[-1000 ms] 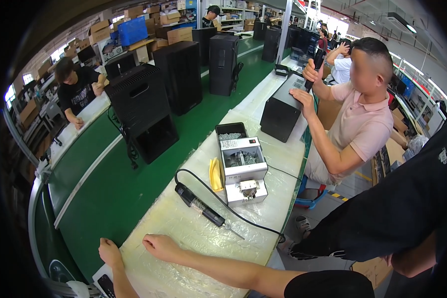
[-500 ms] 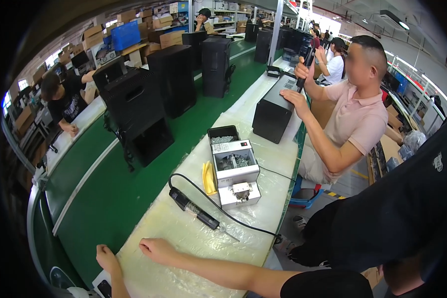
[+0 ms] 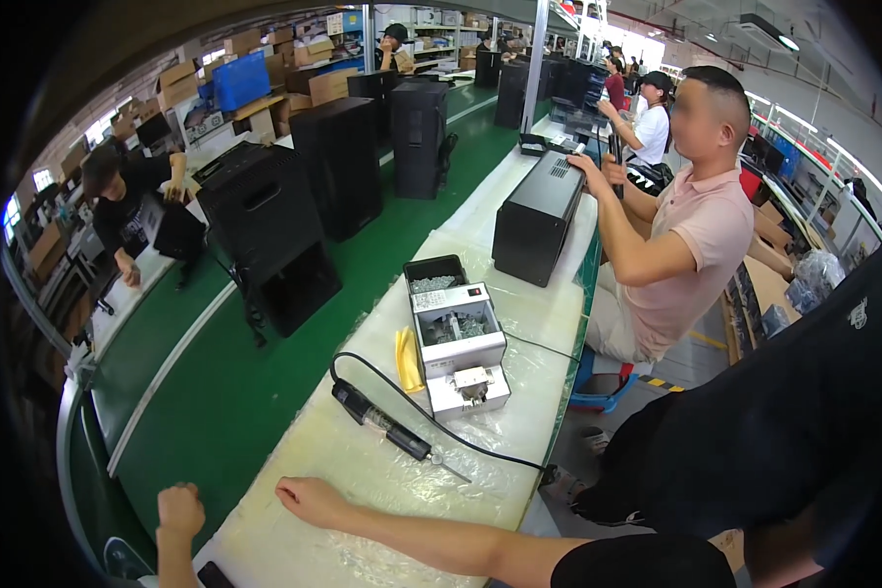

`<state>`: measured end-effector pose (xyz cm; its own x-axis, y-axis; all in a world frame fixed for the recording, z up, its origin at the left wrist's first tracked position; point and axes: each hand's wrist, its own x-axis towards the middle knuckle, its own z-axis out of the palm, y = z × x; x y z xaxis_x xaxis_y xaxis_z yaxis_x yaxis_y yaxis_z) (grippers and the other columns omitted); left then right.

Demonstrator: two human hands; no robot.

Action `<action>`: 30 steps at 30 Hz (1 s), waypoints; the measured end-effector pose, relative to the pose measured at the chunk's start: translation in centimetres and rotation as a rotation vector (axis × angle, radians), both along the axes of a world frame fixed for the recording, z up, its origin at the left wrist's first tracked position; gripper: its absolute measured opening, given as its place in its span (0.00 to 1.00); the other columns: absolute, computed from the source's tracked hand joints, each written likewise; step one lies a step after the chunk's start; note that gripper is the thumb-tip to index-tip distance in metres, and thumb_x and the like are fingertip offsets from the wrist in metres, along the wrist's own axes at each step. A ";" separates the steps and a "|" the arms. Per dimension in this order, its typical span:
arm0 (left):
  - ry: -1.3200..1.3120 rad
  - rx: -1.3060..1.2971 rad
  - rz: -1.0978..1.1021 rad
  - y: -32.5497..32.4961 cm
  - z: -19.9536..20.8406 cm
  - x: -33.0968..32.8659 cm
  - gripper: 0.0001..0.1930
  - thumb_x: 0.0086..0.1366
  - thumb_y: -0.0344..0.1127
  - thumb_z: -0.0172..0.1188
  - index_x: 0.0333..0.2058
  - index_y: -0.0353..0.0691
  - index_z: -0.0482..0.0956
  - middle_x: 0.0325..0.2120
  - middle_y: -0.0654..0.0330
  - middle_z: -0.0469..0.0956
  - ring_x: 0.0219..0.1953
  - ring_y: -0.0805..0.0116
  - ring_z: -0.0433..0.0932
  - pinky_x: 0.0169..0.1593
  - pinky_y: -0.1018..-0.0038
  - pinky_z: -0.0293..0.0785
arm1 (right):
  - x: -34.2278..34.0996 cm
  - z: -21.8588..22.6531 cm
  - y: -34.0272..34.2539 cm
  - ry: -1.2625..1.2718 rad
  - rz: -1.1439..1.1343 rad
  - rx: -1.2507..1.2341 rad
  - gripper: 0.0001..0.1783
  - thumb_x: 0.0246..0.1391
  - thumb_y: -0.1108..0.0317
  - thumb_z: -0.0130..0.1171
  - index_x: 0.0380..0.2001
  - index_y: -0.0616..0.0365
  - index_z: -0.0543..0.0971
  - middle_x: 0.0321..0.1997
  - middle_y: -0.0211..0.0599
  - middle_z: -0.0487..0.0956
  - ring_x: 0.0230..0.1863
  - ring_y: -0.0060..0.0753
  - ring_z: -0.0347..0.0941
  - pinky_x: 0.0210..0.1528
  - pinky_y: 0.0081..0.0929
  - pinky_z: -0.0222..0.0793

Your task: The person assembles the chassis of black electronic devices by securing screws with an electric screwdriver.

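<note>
My right hand (image 3: pixel 309 498) rests on the plastic-covered bench, its fingers curled in with nothing visible in them. Over the edge of the green belt, further left, my left hand (image 3: pixel 180 511) is raised in a loose fist, apparently holding nothing. Beyond the right hand lies a black electric screwdriver (image 3: pixel 387 426) with a long thin bit and a black cord; neither hand touches it. Behind the screwdriver stands a white screw feeder (image 3: pixel 463 358) with screws in its tray. Next to the feeder is a yellow curved item (image 3: pixel 408 361) whose kind I cannot make out.
Several black speaker cabinets (image 3: pixel 335 169) stand along the green conveyor belt (image 3: pixel 191 421). At my right, a seated co-worker (image 3: pixel 691 225) handles a black metal-topped box (image 3: pixel 537 220) on the bench. Across the belt, another person (image 3: pixel 132 211) works. A dark flat object (image 3: pixel 214 575) lies near my left forearm.
My left hand has moved left, away from my right hand, which stays put. The seated co-worker's hands have shifted and lowered the dark tool; the person across the belt has a dark panel before them.
</note>
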<state>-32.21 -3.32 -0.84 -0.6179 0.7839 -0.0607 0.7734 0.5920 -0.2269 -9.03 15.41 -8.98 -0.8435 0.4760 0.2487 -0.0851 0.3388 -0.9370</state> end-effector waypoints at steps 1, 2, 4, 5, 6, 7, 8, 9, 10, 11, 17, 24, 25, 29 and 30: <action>0.144 -0.211 -0.075 -0.3 1.4 -1.1 0.07 0.51 0.32 0.57 0.26 0.39 0.83 0.26 0.49 0.81 0.32 0.52 0.81 0.38 0.61 0.75 | 0.0 0.1 0.0 -0.018 0.008 -0.014 0.11 0.58 0.63 0.50 0.31 0.61 0.75 0.28 0.52 0.77 0.30 0.56 0.73 0.33 0.46 0.67; 0.192 -0.319 -0.062 -0.7 2.7 -2.5 0.07 0.50 0.33 0.58 0.25 0.39 0.83 0.27 0.49 0.81 0.33 0.53 0.81 0.38 0.62 0.75 | 0.1 0.3 0.1 -0.014 0.013 -0.014 0.11 0.58 0.63 0.50 0.31 0.61 0.75 0.28 0.52 0.77 0.30 0.56 0.73 0.33 0.46 0.67; 0.281 -0.441 0.001 -0.8 5.8 -3.8 0.06 0.49 0.33 0.59 0.24 0.40 0.83 0.27 0.50 0.81 0.33 0.54 0.81 0.38 0.63 0.76 | 0.3 0.3 0.1 -0.023 -0.019 -0.007 0.10 0.58 0.65 0.51 0.33 0.61 0.76 0.27 0.49 0.77 0.28 0.52 0.74 0.32 0.43 0.68; 0.324 -0.453 0.052 -0.7 6.9 -4.1 0.06 0.49 0.34 0.59 0.23 0.40 0.83 0.27 0.50 0.81 0.33 0.54 0.81 0.39 0.63 0.76 | 0.4 0.3 0.2 -0.023 -0.019 -0.006 0.10 0.58 0.65 0.51 0.33 0.61 0.76 0.27 0.49 0.77 0.28 0.52 0.74 0.32 0.43 0.68; 0.355 -0.462 0.038 -1.0 7.6 -5.0 0.07 0.49 0.33 0.58 0.23 0.40 0.83 0.27 0.49 0.81 0.34 0.55 0.82 0.39 0.66 0.76 | 0.4 0.4 0.2 -0.047 -0.011 -0.023 0.11 0.58 0.64 0.51 0.33 0.61 0.76 0.27 0.49 0.77 0.28 0.52 0.74 0.32 0.43 0.68; 0.359 -0.463 0.044 -1.3 7.9 -5.3 0.07 0.49 0.33 0.58 0.23 0.40 0.83 0.27 0.49 0.81 0.34 0.55 0.82 0.39 0.66 0.76 | 0.5 0.6 0.2 -0.070 -0.003 -0.039 0.11 0.58 0.64 0.51 0.33 0.61 0.76 0.26 0.49 0.77 0.28 0.52 0.74 0.32 0.43 0.68; 0.311 -0.428 0.104 -1.5 8.4 -5.7 0.08 0.49 0.32 0.56 0.23 0.38 0.83 0.27 0.48 0.81 0.34 0.54 0.82 0.40 0.65 0.77 | 0.5 0.7 0.2 -0.067 0.002 -0.038 0.11 0.58 0.64 0.51 0.33 0.61 0.76 0.26 0.49 0.77 0.28 0.52 0.74 0.32 0.43 0.68; 0.262 -0.396 0.161 -1.4 9.0 -5.6 0.08 0.49 0.31 0.55 0.22 0.36 0.83 0.27 0.47 0.81 0.35 0.54 0.82 0.40 0.64 0.77 | 0.5 0.8 0.2 -0.070 0.004 -0.052 0.12 0.59 0.63 0.50 0.33 0.61 0.76 0.28 0.51 0.78 0.29 0.54 0.74 0.32 0.44 0.68; 0.264 -0.398 0.163 -1.6 8.9 -5.7 0.08 0.49 0.31 0.55 0.22 0.36 0.83 0.27 0.47 0.81 0.35 0.54 0.82 0.40 0.64 0.77 | 0.5 0.9 0.1 -0.074 0.006 -0.066 0.12 0.59 0.63 0.49 0.33 0.61 0.76 0.29 0.52 0.78 0.31 0.57 0.74 0.33 0.46 0.67; 0.178 -0.332 0.174 -1.9 8.4 -5.9 0.09 0.49 0.31 0.54 0.23 0.35 0.83 0.28 0.46 0.81 0.35 0.52 0.81 0.41 0.64 0.77 | 0.5 1.0 0.1 -0.073 0.008 -0.067 0.12 0.59 0.63 0.49 0.33 0.61 0.76 0.29 0.52 0.78 0.31 0.57 0.74 0.33 0.46 0.67; -0.073 -0.658 0.258 -3.5 4.8 -3.5 0.12 0.47 0.33 0.57 0.29 0.37 0.84 0.33 0.49 0.82 0.42 0.51 0.81 0.46 0.63 0.77 | 0.4 0.9 0.2 -0.070 0.018 -0.033 0.11 0.59 0.63 0.51 0.34 0.60 0.76 0.27 0.49 0.78 0.29 0.52 0.74 0.32 0.42 0.68; -0.048 -0.935 0.201 -9.2 -0.9 -3.7 0.11 0.50 0.39 0.59 0.31 0.49 0.86 0.37 0.59 0.83 0.43 0.63 0.81 0.44 0.66 0.75 | 0.8 1.3 0.3 -0.071 0.023 -0.043 0.12 0.58 0.63 0.50 0.34 0.60 0.76 0.31 0.51 0.78 0.32 0.55 0.74 0.35 0.45 0.69; -0.099 -0.974 0.126 -7.6 -1.0 -2.2 0.11 0.50 0.41 0.59 0.32 0.49 0.85 0.37 0.59 0.83 0.41 0.63 0.81 0.42 0.66 0.76 | 0.9 0.7 0.7 -0.085 0.003 -0.045 0.12 0.58 0.63 0.50 0.34 0.60 0.76 0.31 0.51 0.79 0.33 0.55 0.75 0.35 0.44 0.69; -0.250 -0.990 0.313 -4.1 -3.1 3.5 0.13 0.54 0.42 0.57 0.35 0.49 0.85 0.36 0.62 0.83 0.34 0.65 0.82 0.30 0.63 0.75 | 0.7 0.7 0.1 -0.075 0.037 -0.012 0.12 0.59 0.61 0.51 0.35 0.58 0.78 0.29 0.47 0.79 0.30 0.50 0.75 0.34 0.39 0.70; -0.054 -1.087 0.148 -5.9 -6.1 2.4 0.13 0.55 0.42 0.56 0.36 0.49 0.85 0.36 0.64 0.83 0.33 0.65 0.82 0.27 0.62 0.74 | 0.3 1.1 -0.4 -0.076 0.041 -0.016 0.12 0.59 0.61 0.52 0.36 0.57 0.78 0.29 0.47 0.79 0.30 0.49 0.76 0.33 0.38 0.70</action>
